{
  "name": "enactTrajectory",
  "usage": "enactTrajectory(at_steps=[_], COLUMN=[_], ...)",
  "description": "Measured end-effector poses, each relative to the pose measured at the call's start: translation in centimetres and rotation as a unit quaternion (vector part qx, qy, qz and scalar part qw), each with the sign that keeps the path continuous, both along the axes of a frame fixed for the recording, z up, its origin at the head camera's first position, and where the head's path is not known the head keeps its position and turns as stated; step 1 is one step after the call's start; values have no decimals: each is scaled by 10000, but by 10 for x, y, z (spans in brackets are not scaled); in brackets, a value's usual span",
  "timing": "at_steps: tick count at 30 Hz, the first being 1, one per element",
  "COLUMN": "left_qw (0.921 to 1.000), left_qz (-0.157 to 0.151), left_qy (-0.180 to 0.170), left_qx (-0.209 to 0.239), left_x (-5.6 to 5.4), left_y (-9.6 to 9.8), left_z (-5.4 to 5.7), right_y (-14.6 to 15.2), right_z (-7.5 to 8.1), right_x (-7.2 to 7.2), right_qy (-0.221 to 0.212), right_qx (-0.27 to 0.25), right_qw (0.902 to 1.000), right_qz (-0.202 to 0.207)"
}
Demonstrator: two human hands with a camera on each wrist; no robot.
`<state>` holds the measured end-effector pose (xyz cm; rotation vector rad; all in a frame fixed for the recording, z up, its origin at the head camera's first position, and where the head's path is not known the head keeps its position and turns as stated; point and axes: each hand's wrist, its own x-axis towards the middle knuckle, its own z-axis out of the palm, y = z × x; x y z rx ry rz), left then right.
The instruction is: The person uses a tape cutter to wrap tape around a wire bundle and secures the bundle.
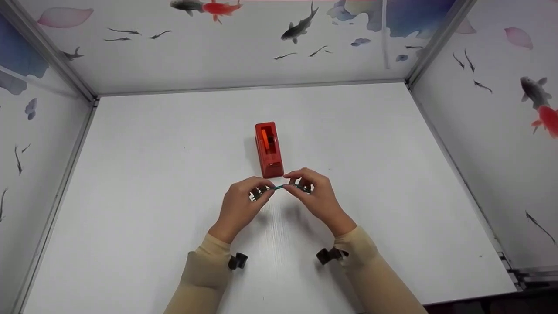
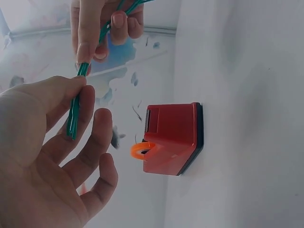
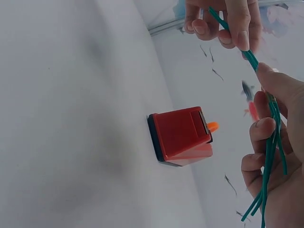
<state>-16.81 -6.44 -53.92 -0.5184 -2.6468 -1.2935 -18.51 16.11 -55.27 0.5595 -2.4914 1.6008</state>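
Observation:
A thin bundle of green twist ties [image 1: 279, 187] stretches between both hands above the table. My left hand [image 1: 241, 204] pinches one end between thumb and index finger; its other fingers are loosely bent. With thumb and fingers, my right hand [image 1: 321, 199] pinches the bundle close beside the left fingertips. In the right wrist view, the loose ends of the ties [image 3: 269, 166] fan out past the right thumb along the palm. A short, even end of the bundle [image 2: 73, 118] sticks out below the left thumb in the left wrist view.
Just beyond the hands, a red tape dispenser [image 1: 274, 170] with an orange ring [image 1: 264, 138] in it stands on the white table [image 1: 144, 174]. Panels printed with fish [image 1: 244, 56] enclose the back and sides.

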Motion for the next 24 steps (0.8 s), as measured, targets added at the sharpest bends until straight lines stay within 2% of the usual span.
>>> enactTrajectory(at_steps=[4, 11, 15, 20, 24], left_qw=[10000, 9996, 9993, 9994, 9994], left_qz=[52, 195, 153, 210, 246], left_qy=[-43, -151, -166, -149, -128], left_qx=[57, 141, 290, 251, 198], left_x=[-1, -4, -4, -4, -4], left_y=[-2, 0, 2, 1, 1], left_z=[-1, -3, -7, -9, -10], right_y=[2, 8, 8, 7, 7], right_z=[1, -1, 0, -2, -2], right_x=[1, 1, 4, 2, 3], right_qy=[-249, -353, -91, 355, 439], right_qx=[-144, -343, -338, -201, -5], right_qw=[9996, 9986, 9990, 9986, 9985], right_qz=[-59, 185, 286, 341, 333])
